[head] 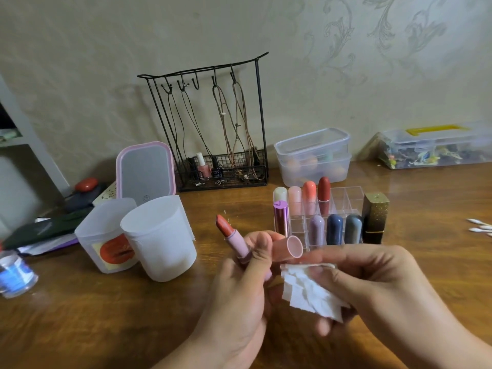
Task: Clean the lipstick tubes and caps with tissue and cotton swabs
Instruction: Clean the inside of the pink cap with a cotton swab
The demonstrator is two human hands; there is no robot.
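White tissue (311, 288) pinched in right hand (372, 283) fingers (323, 275), beside pink cap (288, 249). Left hand (239, 283) grips open pink lipstick tube (238, 242), red bullet tilted up-left; cap seems held there too. Behind: clear organizer (346, 198) of lipsticks; cotton swabs (479, 226) on tabletop (106, 315), far right.

Wire jewellery rack (210, 123) by wall, pink-rimmed mirror (145, 173), 2 white cups (159, 241), stacked plastic boxes (314, 155)
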